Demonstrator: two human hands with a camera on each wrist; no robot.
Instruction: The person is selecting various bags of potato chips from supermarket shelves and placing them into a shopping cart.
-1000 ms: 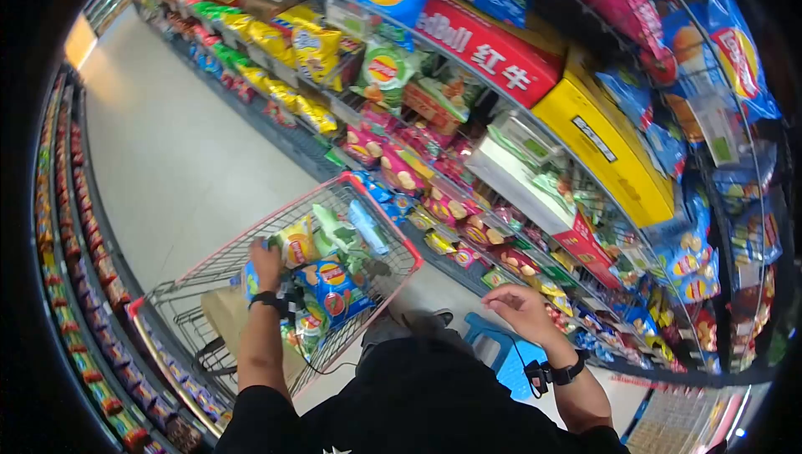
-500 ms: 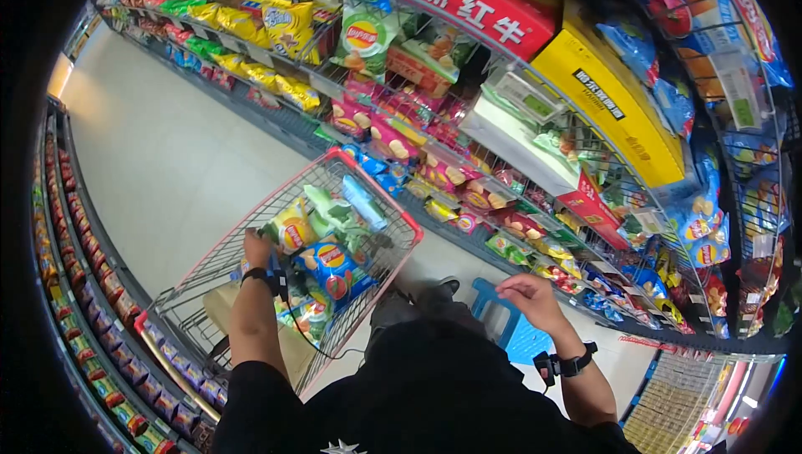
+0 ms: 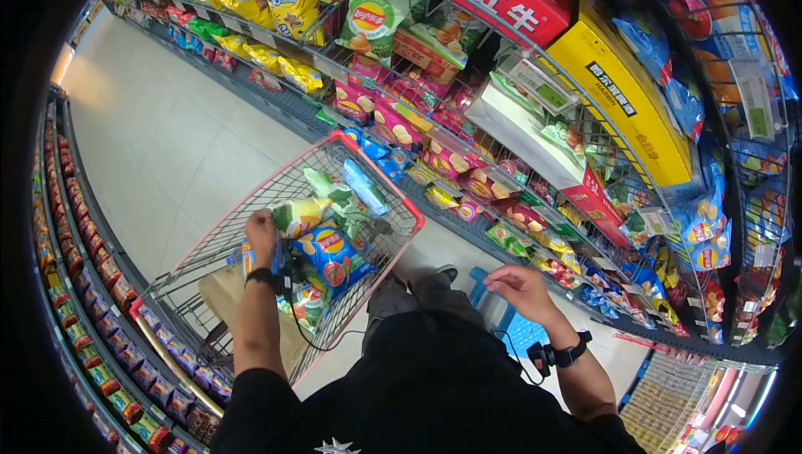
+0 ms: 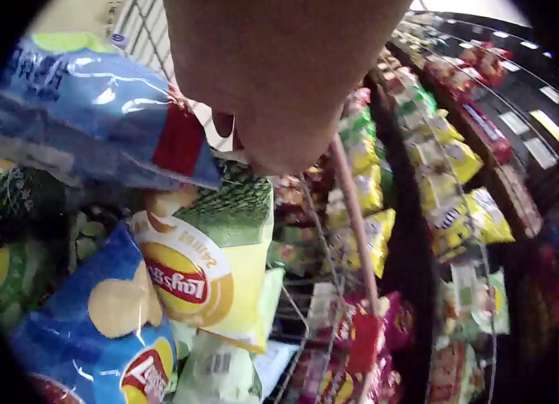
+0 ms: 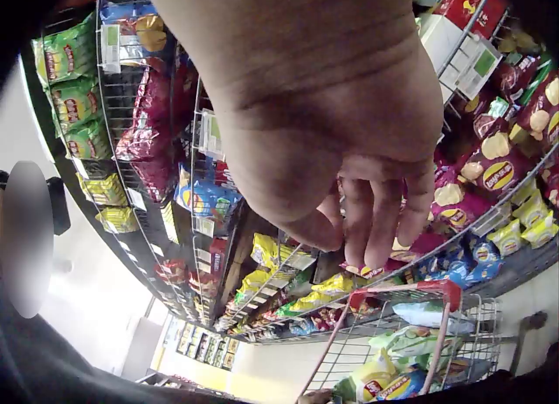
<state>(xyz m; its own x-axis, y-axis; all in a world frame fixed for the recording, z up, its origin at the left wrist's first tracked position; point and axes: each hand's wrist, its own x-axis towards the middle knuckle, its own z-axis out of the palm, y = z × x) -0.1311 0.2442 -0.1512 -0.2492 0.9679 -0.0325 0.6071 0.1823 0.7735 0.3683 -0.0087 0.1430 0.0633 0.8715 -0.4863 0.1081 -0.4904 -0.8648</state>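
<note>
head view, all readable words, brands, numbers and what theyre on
"edBull 红牛": red box
"哈尔滨啤酒 HARBIN": yellow box
"Lay's 乐事": green shelf bag, blue bag in cart
Too small or blurred: price tags, yellow-green bag at left hand, most other packs

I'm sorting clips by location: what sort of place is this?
Probably a supermarket snack aisle: a grey wire shopping cart with red corners holds colourful plastic chip bags, and rectangular white-and-green price labels hang along the dark metal shelves.
</note>
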